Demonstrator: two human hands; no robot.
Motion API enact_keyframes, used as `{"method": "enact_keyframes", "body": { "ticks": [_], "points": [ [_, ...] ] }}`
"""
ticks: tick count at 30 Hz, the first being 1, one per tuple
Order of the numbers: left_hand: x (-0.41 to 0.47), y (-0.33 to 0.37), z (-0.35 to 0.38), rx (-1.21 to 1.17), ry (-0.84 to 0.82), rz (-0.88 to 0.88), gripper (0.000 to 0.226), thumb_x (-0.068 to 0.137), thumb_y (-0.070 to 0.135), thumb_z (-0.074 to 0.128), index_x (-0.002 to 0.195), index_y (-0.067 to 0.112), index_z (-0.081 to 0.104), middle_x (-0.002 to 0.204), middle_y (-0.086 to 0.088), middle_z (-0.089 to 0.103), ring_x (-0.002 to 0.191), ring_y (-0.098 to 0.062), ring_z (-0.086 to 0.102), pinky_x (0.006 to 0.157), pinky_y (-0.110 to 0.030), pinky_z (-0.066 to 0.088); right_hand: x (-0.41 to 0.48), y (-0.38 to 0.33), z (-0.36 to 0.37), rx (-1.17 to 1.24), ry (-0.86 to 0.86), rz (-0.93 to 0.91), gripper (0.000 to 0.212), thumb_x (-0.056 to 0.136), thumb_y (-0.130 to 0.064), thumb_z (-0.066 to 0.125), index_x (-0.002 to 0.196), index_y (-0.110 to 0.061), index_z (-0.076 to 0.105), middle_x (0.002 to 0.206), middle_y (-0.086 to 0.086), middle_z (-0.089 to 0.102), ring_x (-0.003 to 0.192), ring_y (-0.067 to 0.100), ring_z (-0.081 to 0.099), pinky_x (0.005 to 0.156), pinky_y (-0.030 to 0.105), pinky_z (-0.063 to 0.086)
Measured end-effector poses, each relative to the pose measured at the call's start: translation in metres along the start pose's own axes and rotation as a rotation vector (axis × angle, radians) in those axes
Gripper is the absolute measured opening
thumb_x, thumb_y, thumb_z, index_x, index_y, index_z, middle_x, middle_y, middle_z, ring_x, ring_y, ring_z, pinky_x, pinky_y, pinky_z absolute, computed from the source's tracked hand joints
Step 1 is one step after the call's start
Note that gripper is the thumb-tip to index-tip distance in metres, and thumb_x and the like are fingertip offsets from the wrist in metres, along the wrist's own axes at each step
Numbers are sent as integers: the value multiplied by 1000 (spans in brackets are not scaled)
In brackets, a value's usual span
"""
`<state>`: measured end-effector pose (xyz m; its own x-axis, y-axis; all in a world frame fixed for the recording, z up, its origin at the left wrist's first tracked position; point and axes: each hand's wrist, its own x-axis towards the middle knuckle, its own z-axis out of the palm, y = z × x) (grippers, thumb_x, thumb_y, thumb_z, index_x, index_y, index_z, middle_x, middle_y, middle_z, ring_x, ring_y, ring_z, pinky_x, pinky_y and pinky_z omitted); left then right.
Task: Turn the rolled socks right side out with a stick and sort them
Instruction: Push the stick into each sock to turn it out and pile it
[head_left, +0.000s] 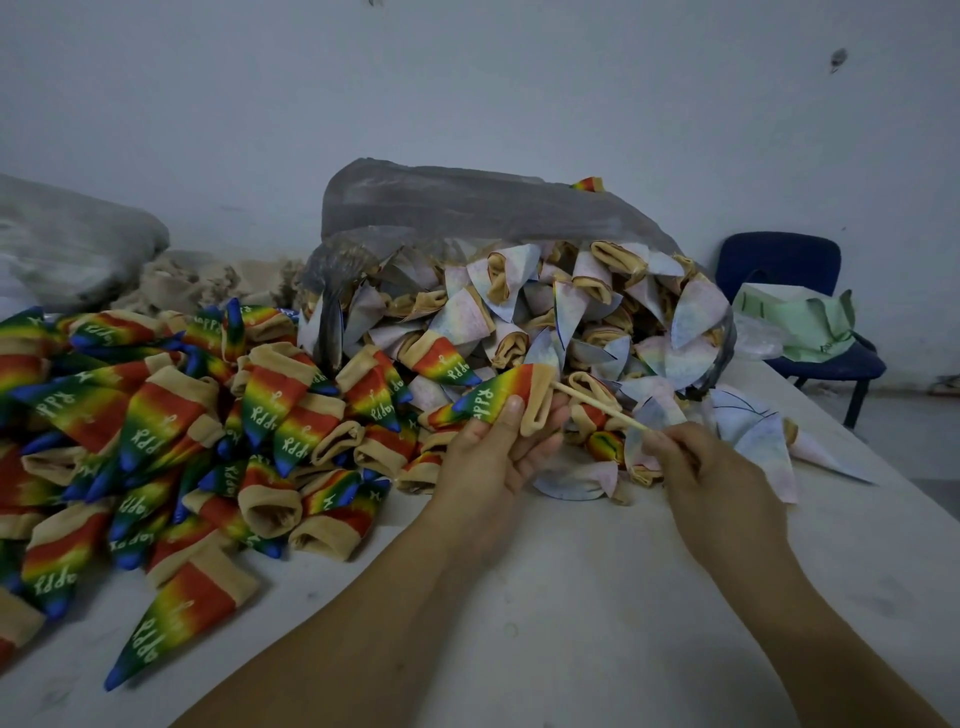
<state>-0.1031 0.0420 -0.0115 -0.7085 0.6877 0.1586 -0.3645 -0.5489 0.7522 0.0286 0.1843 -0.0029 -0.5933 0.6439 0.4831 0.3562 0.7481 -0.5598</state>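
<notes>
My left hand (496, 452) grips a rainbow sock (501, 392) with a tan cuff, its blue tip pointing left. My right hand (701, 467) pinches a thin wooden stick (597, 404) whose far end sits at the cuff opening of that sock. A big heap of rainbow socks (171, 426) covers the table's left side. Behind the hands, a pile of pale inside-out socks (550, 317) spills from a grey plastic bag (467, 208).
The white table (571, 597) runs toward me under both forearms. A blue chair (789, 291) with green fabric (800, 322) stands at the right. A grey bag (67, 244) and beige material (208, 280) lie at the back left by the wall.
</notes>
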Motion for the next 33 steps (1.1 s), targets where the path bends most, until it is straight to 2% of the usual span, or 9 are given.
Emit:
{"method": "enact_keyframes", "body": {
  "ticks": [7,11,13,16,19,22,25,30,33],
  "points": [
    [3,6,-7,-15,101,-3,26,100,15,50,115,-1,65,104,-11,76,96,-18,73,71,-23,59,-3,-3,3,-47,-68,-53,25,90,-50,41,78,-32,53,67,-7,58,59,-1,46,51,22,34],
    [6,9,-11,-43,228,-5,16,98,0,51,100,-6,66,92,-13,74,73,-14,72,62,-21,57,5,7,-7,-67,-192,-5,25,86,-58,47,74,-37,53,68,-14,58,66,-1,52,53,25,35],
    [9,10,-12,-88,285,-11,15,95,-6,51,105,-7,62,91,-14,71,66,-13,69,57,-20,56,7,12,-8,-103,-199,24,20,85,-55,51,73,-38,50,67,-19,54,65,-5,49,52,23,33],
    [10,11,-13,-116,330,-5,16,94,-9,49,96,-1,63,72,-7,72,54,-6,64,49,-19,53,11,21,-8,-193,-157,14,14,91,-37,53,80,-28,56,70,-15,53,62,8,52,54,26,32],
    [9,11,-13,37,348,-6,18,95,-5,48,92,1,64,59,-3,64,47,-7,57,47,-22,51,11,20,-9,41,-153,108,21,94,-32,50,75,-25,53,67,-5,56,66,22,56,57,31,41],
    [3,0,-4,340,266,-48,24,95,1,49,103,10,70,73,0,71,60,-9,64,58,-24,51,3,-2,-3,279,-145,100,27,90,-44,53,71,-25,55,65,-2,55,63,9,53,54,28,36],
    [-5,-10,8,554,142,-99,29,95,8,55,112,26,70,103,4,75,86,-14,72,72,-27,58,-9,-29,2,522,-224,34,8,83,-50,60,85,-43,62,84,-19,63,75,-8,58,55,9,42],
    [-14,-12,15,642,27,-108,26,96,9,50,108,28,64,109,-2,72,96,-20,70,76,-33,59,-15,-31,13,469,-263,-31,8,90,-34,59,83,-31,61,79,-5,64,70,0,58,57,8,42],
    [-16,-10,17,652,17,-119,17,87,36,60,101,35,69,108,6,71,104,-15,67,90,-36,57,-14,-29,12,473,-217,10,13,92,-35,56,80,-29,61,68,-5,62,65,2,56,53,7,39]
  ]
}}
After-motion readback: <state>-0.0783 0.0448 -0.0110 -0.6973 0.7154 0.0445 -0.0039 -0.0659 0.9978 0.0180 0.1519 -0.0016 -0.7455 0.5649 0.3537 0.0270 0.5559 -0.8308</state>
